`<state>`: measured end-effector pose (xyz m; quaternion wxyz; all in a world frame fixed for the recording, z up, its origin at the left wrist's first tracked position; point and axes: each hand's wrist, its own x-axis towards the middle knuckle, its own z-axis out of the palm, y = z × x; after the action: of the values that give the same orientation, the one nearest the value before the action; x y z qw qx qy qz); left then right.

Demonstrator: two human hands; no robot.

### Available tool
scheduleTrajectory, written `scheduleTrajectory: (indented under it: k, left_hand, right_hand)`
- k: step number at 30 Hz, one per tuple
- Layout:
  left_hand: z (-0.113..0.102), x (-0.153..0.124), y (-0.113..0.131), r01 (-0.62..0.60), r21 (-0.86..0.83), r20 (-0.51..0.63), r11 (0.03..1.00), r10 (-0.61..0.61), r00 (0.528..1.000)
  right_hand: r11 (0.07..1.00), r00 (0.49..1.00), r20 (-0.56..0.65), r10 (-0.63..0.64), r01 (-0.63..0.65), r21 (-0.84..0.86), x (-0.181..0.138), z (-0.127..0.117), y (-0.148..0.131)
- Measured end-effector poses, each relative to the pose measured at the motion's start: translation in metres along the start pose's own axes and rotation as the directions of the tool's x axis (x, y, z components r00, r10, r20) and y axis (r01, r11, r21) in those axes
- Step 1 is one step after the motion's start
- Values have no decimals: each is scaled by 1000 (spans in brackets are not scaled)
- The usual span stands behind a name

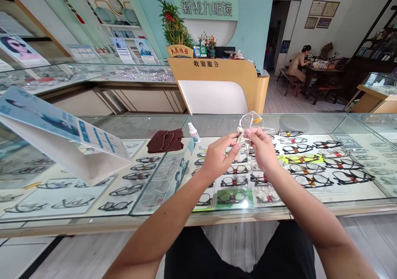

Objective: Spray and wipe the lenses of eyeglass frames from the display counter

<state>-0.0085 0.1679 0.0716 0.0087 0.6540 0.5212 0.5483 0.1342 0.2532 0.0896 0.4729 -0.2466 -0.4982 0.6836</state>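
I hold a pair of clear-framed glasses up over the glass display counter. My right hand is closed on the frame from below. My left hand pinches something small and pale at the frame's near edge; I cannot make out what it is. A small white spray bottle stands on the counter just left of my hands. A dark brown cloth lies folded beside the bottle.
Under the glass lie several rows of spectacle frames. A tilted poster stand sits at the left. A wooden cashier desk with a plant is behind. A person sits at a table at the far right.
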Motion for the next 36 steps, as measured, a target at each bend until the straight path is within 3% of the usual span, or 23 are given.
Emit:
scheduleTrajectory:
  k: [3,11,20,24,29,32,36]
  left_hand:
    - [0,-3,0,-98,33,20,995,97,995]
    - [5,2,4,-91,-46,-150,995,83,985]
    - [11,-1,-3,142,-339,-80,930,-179,981]
    - [10,-2,-3,48,-203,-53,978,-60,997]
    - [9,-3,-4,-85,-28,-124,996,81,989]
    - [9,-3,-4,-79,-6,-137,997,77,988]
    - [7,-1,-3,-47,-79,-8,996,47,999]
  right_hand:
    - [1000,1000,13,-25,25,1,-5,3,0]
    - [997,997,43,-68,67,23,-12,9,1]
    - [996,997,79,-22,15,83,-13,9,0]
    - [995,997,78,-20,12,97,-12,8,-1]
    - [988,997,71,16,-27,149,-14,10,-4]
    - [988,996,89,21,-34,148,-15,10,-5]
    - [986,995,85,42,-55,158,-14,10,-4]
